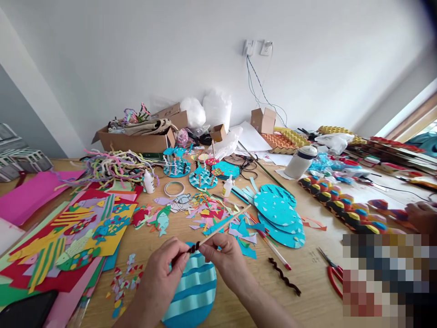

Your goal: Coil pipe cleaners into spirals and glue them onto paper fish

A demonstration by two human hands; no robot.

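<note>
Between my two hands is a thin wooden stick with a dark brown pipe cleaner coiled around its lower end. My left hand pinches the coiled pipe cleaner at its left side. Thumb and fingers of my right hand are closed on the stick, just right of the coil. Below them on the table lies a blue paper disc with wavy light-blue strips, partly hidden by my hands. Another brown pipe cleaner, twisted into a spiral, rests to the right.
Red-handled scissors lie at right, near another person's hand. Blue paper discs, paper scraps and glue bottles are ahead. Paper fish on coloured sheets and a pile of pipe cleaners sit left.
</note>
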